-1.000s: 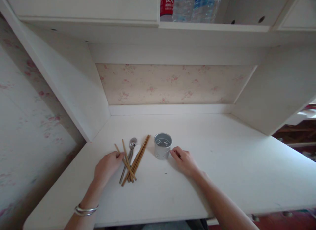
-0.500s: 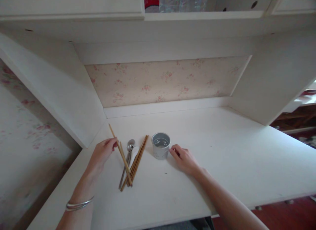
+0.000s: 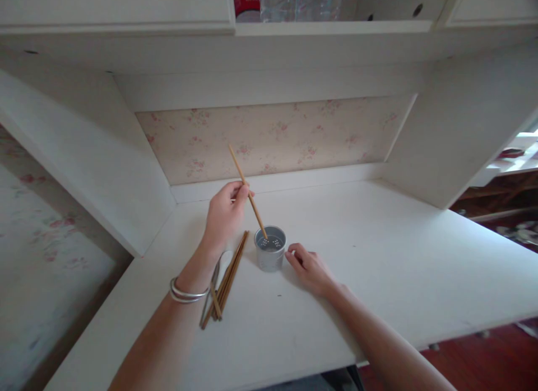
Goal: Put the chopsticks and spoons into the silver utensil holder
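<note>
My left hand (image 3: 225,214) pinches one wooden chopstick (image 3: 247,192), held tilted with its lower tip over the mouth of a small grey metal holder (image 3: 269,255) that has holes in its bottom. My right hand (image 3: 309,268) rests on the white desk (image 3: 378,256) with curled fingers touching the holder's right side. A bundle of several chopsticks (image 3: 229,276) lies on the desk left of the holder, partly under my left wrist. A metal spoon (image 3: 209,301) lies among them, mostly hidden by my arm.
White shelf panels close the nook on the left (image 3: 84,161) and the right (image 3: 458,127). Floral wallpaper (image 3: 273,136) backs it. Water bottles (image 3: 277,1) stand on the shelf above. A silver bangle (image 3: 187,293) circles my left wrist.
My left hand lifted one chopstick out of the pile and carried it up and right, over the holder. My right hand stayed by the holder.
</note>
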`<state>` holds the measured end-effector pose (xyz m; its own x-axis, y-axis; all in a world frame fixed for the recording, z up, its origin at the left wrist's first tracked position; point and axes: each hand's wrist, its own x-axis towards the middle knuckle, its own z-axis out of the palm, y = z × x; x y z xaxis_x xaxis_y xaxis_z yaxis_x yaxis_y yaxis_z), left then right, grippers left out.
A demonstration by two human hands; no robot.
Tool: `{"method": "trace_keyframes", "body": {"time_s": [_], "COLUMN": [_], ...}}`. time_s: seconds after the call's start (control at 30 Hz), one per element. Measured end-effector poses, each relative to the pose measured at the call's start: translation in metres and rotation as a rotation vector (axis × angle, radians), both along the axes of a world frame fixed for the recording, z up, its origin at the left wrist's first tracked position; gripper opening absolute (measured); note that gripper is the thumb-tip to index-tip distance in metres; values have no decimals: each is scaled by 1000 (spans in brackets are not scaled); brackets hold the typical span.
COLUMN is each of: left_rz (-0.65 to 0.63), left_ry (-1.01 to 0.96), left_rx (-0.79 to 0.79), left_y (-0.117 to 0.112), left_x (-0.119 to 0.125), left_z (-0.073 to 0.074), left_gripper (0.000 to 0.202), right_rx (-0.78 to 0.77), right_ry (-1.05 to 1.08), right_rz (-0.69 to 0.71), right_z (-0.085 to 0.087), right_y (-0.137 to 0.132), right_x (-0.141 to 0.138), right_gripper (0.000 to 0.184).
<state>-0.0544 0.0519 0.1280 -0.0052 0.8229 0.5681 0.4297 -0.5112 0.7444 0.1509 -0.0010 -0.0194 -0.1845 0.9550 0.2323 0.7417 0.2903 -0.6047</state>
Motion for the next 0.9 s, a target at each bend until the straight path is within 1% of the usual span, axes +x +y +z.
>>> {"method": "trace_keyframes", "body": {"time_s": [0.1,0.23,0.3,0.33,0.4,0.53,0.6,0.67,0.73,0.8,0.83,0.9], "left_rz": [-3,30,24,17,7,1,-34,-90,-128,-131,-129,-123], "left_ry": [138,233,252,251,234,164,97,-3,-92,-132,-129,-114], "left_rx": [-58,-217,-261,-271,-273,-276,-299,-332,-352,-344,-334,-318], "left_y": [6,8,6,4,2,-2,-6,-12,-20,-28,-32,-36], "left_x": [12,20,20,20,20,19,19,19,20,23,24,27], "left_z": [-27,-69,-84,-89,-93,-91,-90,-93,-100,-108,-112,-118], "left_gripper": [32,33,35,36,35,34,36,39,51,71,80,92], "right_rx": [15,16,17,19,25,24,17,16,17,35,60,148], "right_ry": [2,-1,-12,-17,-23,-31,-36,-32,-17,30,81,249], "right_rz": [9,27,40,46,50,39,38,45,53,21,-31,-191], "right_z": [1,4,5,5,5,5,5,5,3,2,3,8], "right_y": [0,-1,-1,-1,-1,-1,-2,-3,-3,-1,0,2], "right_x": [1,2,3,3,3,3,2,1,1,3,3,4], "right_gripper": [34,34,33,33,32,33,33,33,32,32,31,31]}}
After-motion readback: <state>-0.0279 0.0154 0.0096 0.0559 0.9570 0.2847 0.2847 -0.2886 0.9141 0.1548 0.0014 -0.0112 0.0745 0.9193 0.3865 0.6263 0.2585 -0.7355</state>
